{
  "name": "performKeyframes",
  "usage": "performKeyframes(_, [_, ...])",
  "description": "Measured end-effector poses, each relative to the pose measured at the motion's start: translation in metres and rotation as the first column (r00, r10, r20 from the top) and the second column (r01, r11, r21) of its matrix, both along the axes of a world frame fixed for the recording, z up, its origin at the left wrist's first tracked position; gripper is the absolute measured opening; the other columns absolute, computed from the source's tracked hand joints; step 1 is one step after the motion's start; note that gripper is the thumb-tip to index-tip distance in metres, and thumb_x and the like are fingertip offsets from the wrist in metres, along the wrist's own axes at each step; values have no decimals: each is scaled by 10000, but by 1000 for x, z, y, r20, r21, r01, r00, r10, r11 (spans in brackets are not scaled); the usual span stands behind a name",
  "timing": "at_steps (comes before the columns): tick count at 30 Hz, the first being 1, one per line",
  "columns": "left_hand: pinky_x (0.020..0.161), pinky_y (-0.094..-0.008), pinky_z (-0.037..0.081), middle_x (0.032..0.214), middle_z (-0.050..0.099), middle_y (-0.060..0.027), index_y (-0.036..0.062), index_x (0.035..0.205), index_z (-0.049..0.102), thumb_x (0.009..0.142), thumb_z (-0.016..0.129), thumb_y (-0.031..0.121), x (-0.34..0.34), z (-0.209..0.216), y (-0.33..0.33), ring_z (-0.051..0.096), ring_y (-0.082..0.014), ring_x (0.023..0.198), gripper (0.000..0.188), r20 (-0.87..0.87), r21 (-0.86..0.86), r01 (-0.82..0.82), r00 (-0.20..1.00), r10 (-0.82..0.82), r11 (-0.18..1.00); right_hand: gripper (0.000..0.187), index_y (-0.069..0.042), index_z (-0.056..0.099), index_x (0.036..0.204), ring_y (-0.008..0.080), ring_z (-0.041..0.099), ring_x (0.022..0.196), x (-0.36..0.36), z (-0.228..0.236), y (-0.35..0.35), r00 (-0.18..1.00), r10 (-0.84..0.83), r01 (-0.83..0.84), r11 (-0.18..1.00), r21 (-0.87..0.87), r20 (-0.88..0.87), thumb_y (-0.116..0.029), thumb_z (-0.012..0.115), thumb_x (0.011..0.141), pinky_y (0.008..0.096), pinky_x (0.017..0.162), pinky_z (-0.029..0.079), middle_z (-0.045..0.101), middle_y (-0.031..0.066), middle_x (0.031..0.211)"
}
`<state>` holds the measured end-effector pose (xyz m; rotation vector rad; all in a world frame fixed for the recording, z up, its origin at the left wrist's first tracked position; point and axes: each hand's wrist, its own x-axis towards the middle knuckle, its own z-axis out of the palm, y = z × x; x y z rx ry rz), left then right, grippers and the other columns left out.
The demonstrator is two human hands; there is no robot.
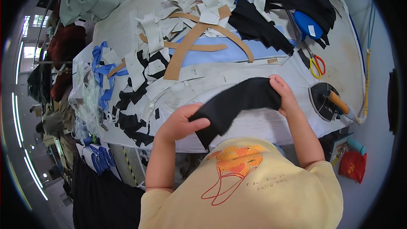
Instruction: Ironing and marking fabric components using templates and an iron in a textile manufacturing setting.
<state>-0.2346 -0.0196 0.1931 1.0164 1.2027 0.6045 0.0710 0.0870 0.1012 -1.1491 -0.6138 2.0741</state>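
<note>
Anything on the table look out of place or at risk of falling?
The iron sits at the table's right front corner, its handle overhanging the edge. Fabric scraps lie scattered across the left side. Both hands, left and right, hold the black fabric piece; nothing looks damaged.

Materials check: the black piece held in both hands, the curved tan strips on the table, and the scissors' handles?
Black piece: looks like soft matte woven or knit fabric; it drapes and folds between the left hand and right hand. Curved tan strips: probably stiff card or kraft paper; flat, clean-cut edges. Scissors' handles: likely glossy plastic, yellow and red.
</note>
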Motion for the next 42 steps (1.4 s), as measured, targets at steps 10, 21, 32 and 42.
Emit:
performKeyframes(10, [764, -340, 551, 962, 672, -190, -60, 1210, 504, 987, 465, 213, -22, 7, 155, 672, -264, 838, 354, 483, 172, -562, 764, 428, 809, 125, -79, 574, 1005, 94, 608, 821, -65, -52, -37, 900, 341, -373, 924, 77, 272, -196, 552, 969, 252, 706, 515, 635, 17, 937])
performKeyframes(21, [839, -332, 539, 1007, 643, -92, 1, 1144, 554, 943, 574, 157, -88, -111, 175, 650, -195, 925, 255, 367, -55, -768, 579, 728, 639, 166, -48, 588, 985, 238, 572, 820, 15, -75, -36, 627, -172, -481, 681, 552, 760, -32, 605, 821, 340, 757, 477, 580, 104, 997])
performKeyframes(32, [821, -268, 481, 994, 633, -54, 36, 1086, 629, 897, 587, 98, -3, -176, -34, 588, -146, 926, 203, -329, 425, -558, 638, 696, 713, 230, -95, 618, 1013, 305, 522, 1122, 14, -82, -69, 470, -387, -755, 289, 588, 793, -117, 630, 785, 429, 942, 403, 573, 89, 1217])
performKeyframes(42, [867, -359, 497, 1098, 623, -135, 23, 1077, 621, 841, 614, 46, -99, -179, -128, 597, -285, 1008, 237, -516, 596, -540, 308, 799, 594, 202, -85, 606, 976, 323, 542, 1076, 6, -86, -68, 490, -414, -749, 249, 614, 767, -9, 573, 792, 422, 931, 429, 596, 103, 1171])
